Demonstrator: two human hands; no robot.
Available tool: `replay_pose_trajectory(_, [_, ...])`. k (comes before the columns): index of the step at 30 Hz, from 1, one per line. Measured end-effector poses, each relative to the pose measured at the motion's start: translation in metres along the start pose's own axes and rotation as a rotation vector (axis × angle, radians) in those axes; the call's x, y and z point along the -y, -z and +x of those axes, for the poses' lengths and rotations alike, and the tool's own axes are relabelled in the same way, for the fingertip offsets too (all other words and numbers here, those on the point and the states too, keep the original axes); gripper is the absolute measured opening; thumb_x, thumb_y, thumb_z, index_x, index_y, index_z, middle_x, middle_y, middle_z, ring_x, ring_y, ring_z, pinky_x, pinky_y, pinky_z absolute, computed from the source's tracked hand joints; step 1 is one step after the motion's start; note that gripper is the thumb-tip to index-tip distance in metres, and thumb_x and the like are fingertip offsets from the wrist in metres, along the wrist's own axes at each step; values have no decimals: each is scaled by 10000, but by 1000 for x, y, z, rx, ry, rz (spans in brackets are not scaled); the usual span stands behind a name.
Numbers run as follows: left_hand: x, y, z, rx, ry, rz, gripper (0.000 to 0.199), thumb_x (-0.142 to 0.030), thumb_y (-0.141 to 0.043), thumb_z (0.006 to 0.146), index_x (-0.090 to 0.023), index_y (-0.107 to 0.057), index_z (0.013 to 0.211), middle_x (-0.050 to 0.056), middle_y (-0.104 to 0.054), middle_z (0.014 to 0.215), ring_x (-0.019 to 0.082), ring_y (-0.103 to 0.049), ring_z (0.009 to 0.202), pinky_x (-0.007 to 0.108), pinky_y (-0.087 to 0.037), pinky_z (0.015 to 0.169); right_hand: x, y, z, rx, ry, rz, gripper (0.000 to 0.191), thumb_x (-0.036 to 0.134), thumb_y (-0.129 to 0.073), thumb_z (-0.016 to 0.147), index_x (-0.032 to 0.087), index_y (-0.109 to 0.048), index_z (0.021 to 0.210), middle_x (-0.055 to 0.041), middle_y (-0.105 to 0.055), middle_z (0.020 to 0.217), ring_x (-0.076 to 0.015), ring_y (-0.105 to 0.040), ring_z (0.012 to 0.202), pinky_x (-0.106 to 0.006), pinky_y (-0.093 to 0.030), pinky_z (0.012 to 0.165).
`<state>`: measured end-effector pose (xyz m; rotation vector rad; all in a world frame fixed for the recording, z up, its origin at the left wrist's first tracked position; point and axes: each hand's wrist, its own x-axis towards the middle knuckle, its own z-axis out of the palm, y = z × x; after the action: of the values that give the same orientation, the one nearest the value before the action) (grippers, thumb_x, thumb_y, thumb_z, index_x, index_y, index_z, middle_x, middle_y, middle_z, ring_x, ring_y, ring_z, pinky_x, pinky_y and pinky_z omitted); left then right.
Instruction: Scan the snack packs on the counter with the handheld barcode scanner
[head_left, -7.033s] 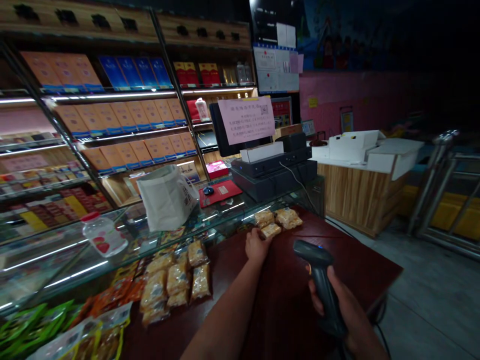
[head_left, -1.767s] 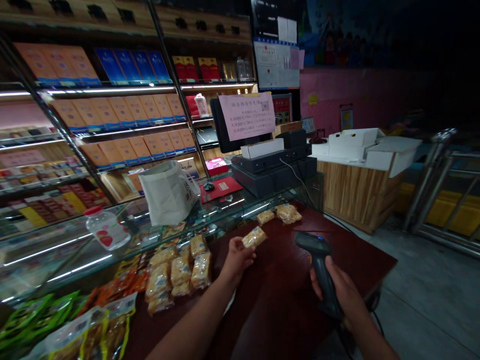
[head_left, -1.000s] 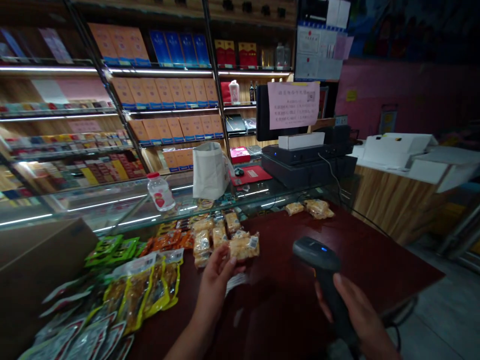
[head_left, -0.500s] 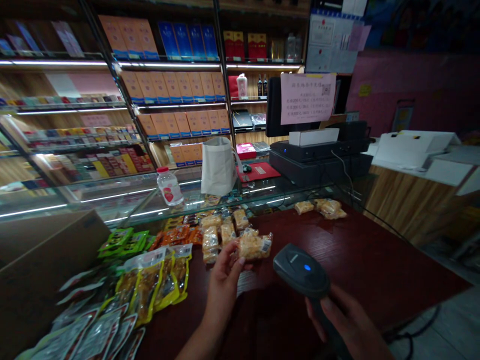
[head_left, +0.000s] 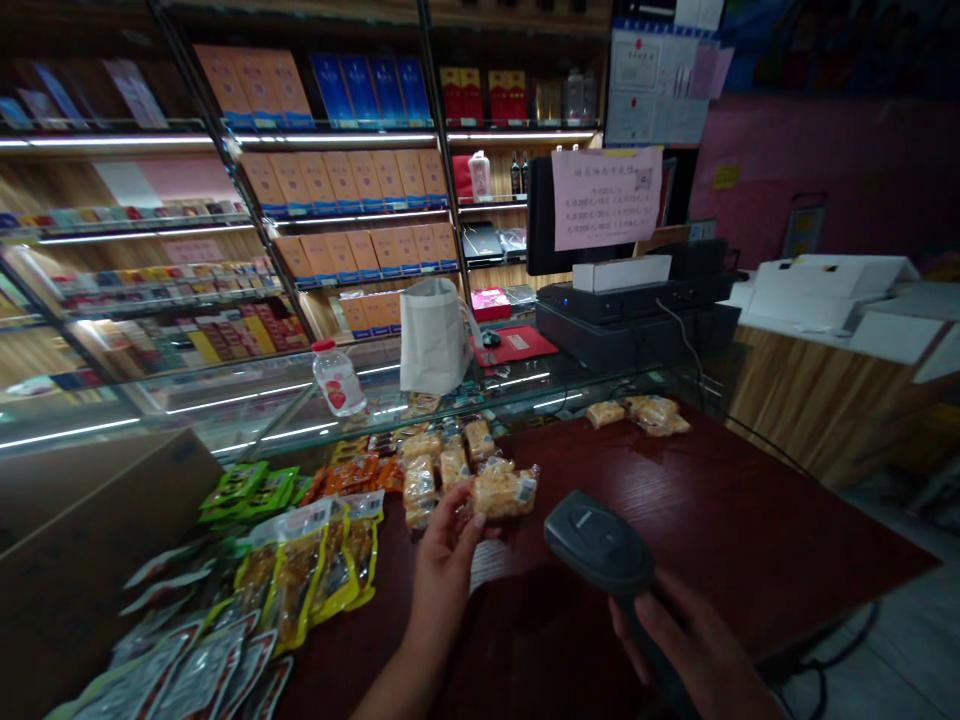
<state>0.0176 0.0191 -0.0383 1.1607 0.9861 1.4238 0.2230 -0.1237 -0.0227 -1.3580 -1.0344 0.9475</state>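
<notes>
Head view: left hand [head_left: 448, 545] pinches wrapped snack [head_left: 504, 494] above counter [head_left: 600, 620]; right hand [head_left: 686, 635] grips scanner [head_left: 598, 540], hands apart.

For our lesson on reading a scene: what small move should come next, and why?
Probably tilt the barcode scanner slightly toward the wrapped snack: the left hand holds it with its label exposed, and the scanner's head is beside it, apart.
</notes>
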Motion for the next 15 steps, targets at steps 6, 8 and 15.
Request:
replay_pose_trajectory(6, [-15,12,10,-87,-130,45,650,-453,-774,748,-254,-539,1320,88,-617,1240,222,-686,1005,310,-606,780,-24,15,12,53,-104,159,541,741,-605,784,206,-689,780,-19,-625,593,-168,-542,528,-272,-438,509])
replay_pose_trajectory(8, [-19,20,20,-151,-190,41,676,-447,-766,758,-283,-506,1359,69,-609,1210,195,-691,964,310,-603,801,-36,24,17,9,-144,230,516,711,-602,812,202,-688,806,-25,-656,662,-160,-559,550,-264,-453,522])
replay_pose_trajectory(15, [-38,31,74,-190,-84,-43,447,-250,-764,754,-182,-595,1162,18,-660,881,161,-719,760,315,-620,741,-42,41,24,-136,-143,250,549,723,-602,803,183,-698,781,-23,-648,639,-156,-560,538,-257,-448,499])
